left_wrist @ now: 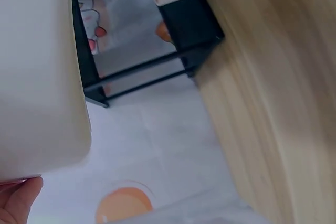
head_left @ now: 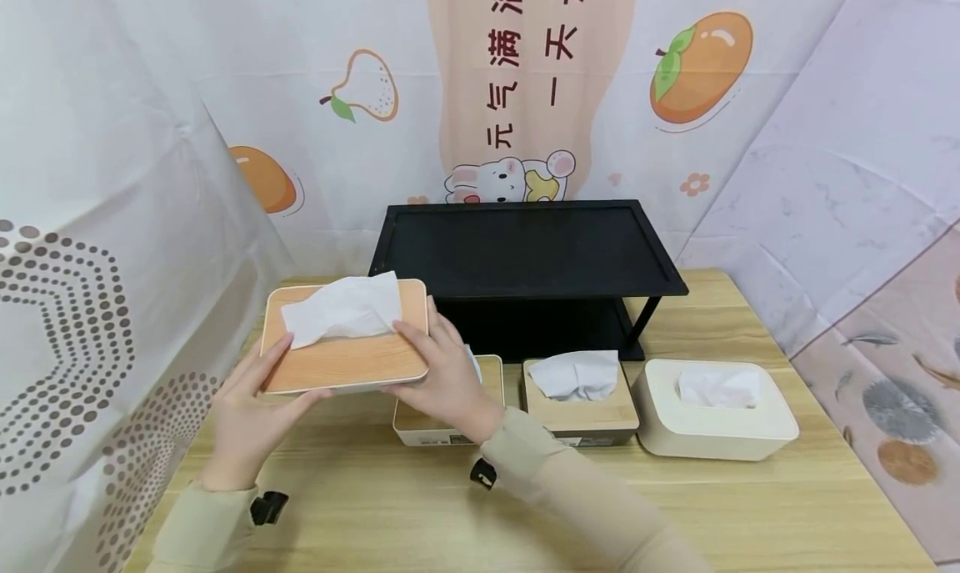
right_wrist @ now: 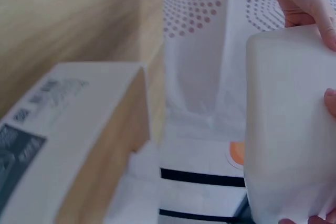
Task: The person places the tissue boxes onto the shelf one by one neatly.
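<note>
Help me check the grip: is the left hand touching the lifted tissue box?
Touching: the head view shows the left hand gripping the lifted tissue box, a fingertip over its left edge.

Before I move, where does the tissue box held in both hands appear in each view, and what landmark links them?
Head: tissue box left of centre, between left hand and right hand.
Left wrist: tissue box at the left, pale wall showing, cut off by the frame.
Right wrist: tissue box at the right edge, also cut off.
Shared landmark: black rack, central in head, upper middle in left wrist, low middle in right wrist.
</note>
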A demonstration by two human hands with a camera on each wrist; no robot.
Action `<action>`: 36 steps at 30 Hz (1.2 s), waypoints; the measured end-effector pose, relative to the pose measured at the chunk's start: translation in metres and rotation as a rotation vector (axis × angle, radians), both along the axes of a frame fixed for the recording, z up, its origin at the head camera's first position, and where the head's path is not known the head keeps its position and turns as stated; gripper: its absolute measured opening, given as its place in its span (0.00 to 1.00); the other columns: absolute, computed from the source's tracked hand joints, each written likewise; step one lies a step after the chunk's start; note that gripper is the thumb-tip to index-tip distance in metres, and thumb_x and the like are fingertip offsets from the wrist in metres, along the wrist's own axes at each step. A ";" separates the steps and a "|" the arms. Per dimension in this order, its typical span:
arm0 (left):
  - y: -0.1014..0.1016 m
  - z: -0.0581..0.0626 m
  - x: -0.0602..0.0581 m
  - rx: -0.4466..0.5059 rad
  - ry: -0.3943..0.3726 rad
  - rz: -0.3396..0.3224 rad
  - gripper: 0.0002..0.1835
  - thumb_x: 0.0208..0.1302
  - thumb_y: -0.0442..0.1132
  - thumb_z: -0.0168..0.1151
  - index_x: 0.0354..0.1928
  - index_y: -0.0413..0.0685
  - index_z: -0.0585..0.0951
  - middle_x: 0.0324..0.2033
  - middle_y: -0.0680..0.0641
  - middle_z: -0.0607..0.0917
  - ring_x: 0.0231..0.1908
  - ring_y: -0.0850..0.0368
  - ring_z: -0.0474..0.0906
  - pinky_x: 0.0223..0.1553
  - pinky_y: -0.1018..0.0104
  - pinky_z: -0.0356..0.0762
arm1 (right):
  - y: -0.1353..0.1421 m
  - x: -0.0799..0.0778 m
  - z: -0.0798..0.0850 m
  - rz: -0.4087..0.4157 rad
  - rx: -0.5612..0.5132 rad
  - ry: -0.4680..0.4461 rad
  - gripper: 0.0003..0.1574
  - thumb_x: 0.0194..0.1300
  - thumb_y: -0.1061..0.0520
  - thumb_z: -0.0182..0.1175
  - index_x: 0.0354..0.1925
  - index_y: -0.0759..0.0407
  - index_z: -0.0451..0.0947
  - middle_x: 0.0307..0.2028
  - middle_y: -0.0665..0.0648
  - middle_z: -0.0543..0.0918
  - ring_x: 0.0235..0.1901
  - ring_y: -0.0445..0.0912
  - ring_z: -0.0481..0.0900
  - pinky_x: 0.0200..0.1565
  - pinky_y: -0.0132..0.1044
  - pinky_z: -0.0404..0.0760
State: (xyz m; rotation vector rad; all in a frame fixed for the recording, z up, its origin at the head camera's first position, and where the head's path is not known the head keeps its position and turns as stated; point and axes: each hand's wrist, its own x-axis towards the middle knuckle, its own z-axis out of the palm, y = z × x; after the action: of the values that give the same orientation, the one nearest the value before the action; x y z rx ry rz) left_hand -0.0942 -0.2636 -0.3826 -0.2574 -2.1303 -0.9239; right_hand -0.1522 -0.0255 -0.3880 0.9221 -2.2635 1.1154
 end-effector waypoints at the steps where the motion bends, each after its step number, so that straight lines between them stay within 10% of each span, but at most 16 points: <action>1: 0.003 0.002 -0.002 0.004 -0.003 -0.013 0.46 0.30 0.63 0.75 0.55 0.45 0.81 0.48 0.31 0.82 0.54 0.20 0.68 0.64 0.59 0.65 | 0.003 -0.001 0.002 -0.006 -0.007 0.002 0.49 0.35 0.51 0.81 0.58 0.55 0.73 0.67 0.66 0.64 0.66 0.62 0.62 0.59 0.53 0.71; 8: 0.020 0.016 -0.012 -0.024 0.030 -0.084 0.42 0.34 0.59 0.77 0.55 0.44 0.81 0.51 0.30 0.79 0.55 0.23 0.69 0.59 0.82 0.61 | 0.027 -0.002 0.016 -0.050 -0.042 0.055 0.48 0.32 0.51 0.82 0.56 0.56 0.76 0.65 0.66 0.67 0.65 0.61 0.64 0.59 0.52 0.71; 17: 0.042 0.022 -0.028 -0.039 0.001 -0.121 0.41 0.34 0.50 0.80 0.56 0.44 0.80 0.53 0.32 0.79 0.56 0.23 0.68 0.56 0.36 0.66 | 0.052 -0.007 0.028 -0.083 -0.049 0.096 0.47 0.32 0.54 0.82 0.55 0.56 0.77 0.66 0.71 0.63 0.65 0.63 0.63 0.55 0.53 0.75; 36: 0.075 0.027 -0.067 -0.093 -0.043 -0.180 0.42 0.46 0.57 0.72 0.62 0.43 0.74 0.63 0.30 0.69 0.61 0.33 0.68 0.56 0.42 0.70 | 0.083 -0.027 0.034 -0.150 -0.073 0.003 0.46 0.35 0.55 0.81 0.56 0.57 0.76 0.69 0.73 0.56 0.67 0.63 0.59 0.56 0.56 0.72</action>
State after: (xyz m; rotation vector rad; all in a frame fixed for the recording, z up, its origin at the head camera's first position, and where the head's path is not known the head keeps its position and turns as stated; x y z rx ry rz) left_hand -0.1613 -0.1886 -0.3555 -0.4867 -2.2202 -0.9410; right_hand -0.1791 0.0573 -0.3539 0.7119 -2.2333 1.1203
